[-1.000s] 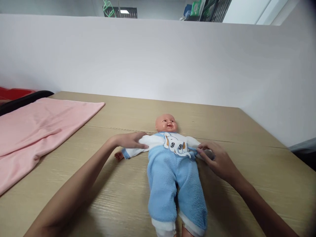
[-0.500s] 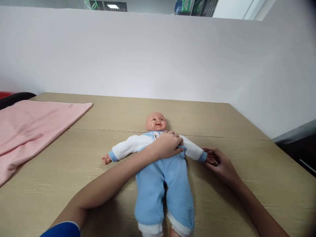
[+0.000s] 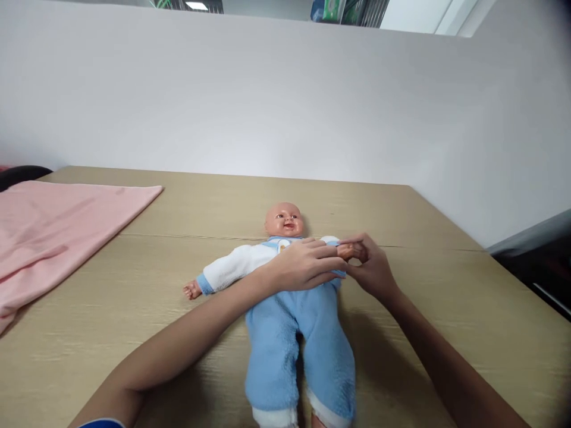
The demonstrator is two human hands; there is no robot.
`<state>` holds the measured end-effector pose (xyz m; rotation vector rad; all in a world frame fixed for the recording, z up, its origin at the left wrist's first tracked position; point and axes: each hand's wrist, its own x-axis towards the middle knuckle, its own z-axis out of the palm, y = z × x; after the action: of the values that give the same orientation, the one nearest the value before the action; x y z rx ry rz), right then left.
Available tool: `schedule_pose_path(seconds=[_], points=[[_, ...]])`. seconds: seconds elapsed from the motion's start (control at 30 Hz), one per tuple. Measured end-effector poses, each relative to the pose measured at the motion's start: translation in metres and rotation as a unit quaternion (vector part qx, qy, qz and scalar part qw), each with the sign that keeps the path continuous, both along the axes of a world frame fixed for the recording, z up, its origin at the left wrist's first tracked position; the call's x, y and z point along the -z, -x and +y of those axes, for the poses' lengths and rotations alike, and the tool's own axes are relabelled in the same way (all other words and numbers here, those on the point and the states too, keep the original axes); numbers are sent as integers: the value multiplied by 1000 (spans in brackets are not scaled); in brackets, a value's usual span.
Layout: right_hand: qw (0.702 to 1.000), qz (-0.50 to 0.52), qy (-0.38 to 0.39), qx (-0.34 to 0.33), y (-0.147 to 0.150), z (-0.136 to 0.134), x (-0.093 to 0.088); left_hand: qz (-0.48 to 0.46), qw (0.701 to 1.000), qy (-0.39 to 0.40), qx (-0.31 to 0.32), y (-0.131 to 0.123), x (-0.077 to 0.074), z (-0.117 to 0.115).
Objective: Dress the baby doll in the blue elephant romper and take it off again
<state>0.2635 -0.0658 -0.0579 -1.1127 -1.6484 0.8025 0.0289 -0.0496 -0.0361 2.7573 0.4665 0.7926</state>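
Observation:
A baby doll point(image 3: 294, 339) in a fuzzy blue and white outfit lies face up on the table. My left hand point(image 3: 307, 264) rests across its chest, fingers stretched out toward the doll's raised arm and covering part of that sleeve. With thumb and fingers closed around it, my right hand point(image 3: 372, 267) grips the doll's hand point(image 3: 352, 251) on the right side, lifted beside the chest. The doll's other arm point(image 3: 229, 267) lies out to the left, its small hand palm up. The feet are cut off at the bottom edge.
A pink cloth point(image 3: 66, 238) is spread over the left side of the wooden table point(image 3: 446, 333). Behind the table stands a white partition point(image 3: 285, 95). A dark object point(image 3: 535, 261) is at the right edge, and a black curved edge point(image 3: 22, 174) shows at far left.
My right hand has moved up and left with the doll's hand, folding that arm in toward the chest. My left hand stays on the chest, its fingers now straighter.

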Motion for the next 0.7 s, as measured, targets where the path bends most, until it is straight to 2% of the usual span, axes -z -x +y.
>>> schedule_pose_path(seconds=[0.07,0.13,0.23,0.3,0.4,0.5,0.57,0.63,0.7], points=[[997,-70,-23,-23,12,-8,2,-53,998,33,2,1,0,0],[992,-118,-35,-39,17,-17,2,-123,986,111,2,0,-1,0],[986,-143,-41,-76,12,-29,-2,-210,944,253,-9,-3,-2,3],[986,-128,-37,-99,6,-34,-3,-241,923,298,-37,-5,-2,7],[993,-42,27,-105,4,-38,1,-247,929,265,-75,-5,2,13],[986,93,126,-60,12,-37,11,-215,946,229,-79,-4,6,16],[977,147,156,-22,19,-34,20,-188,952,227,-82,-4,10,16],[983,111,144,25,25,-31,28,-162,955,231,-91,-5,14,17],[990,32,115,74,27,-28,34,-143,954,244,-99,-7,17,19]])
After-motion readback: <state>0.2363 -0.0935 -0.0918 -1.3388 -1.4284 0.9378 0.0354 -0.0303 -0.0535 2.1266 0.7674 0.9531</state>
